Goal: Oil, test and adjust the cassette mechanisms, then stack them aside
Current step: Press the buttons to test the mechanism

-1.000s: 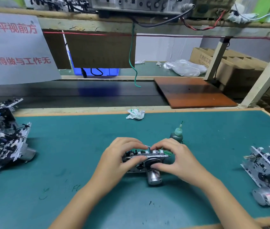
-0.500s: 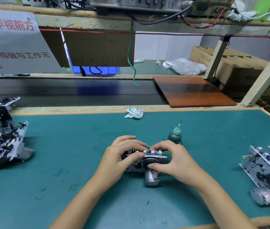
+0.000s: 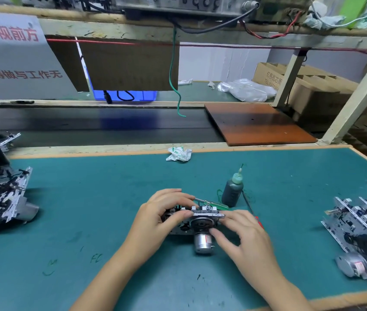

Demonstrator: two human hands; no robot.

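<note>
Hands (image 3: 202, 223) curled around cassette mechanism (image 3: 197, 221).

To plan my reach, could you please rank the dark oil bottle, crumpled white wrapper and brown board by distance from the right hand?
1. Dark oil bottle, just beyond the right hand.
2. Crumpled white wrapper, at the mat's far edge.
3. Brown board, past the mat, far right.
</note>
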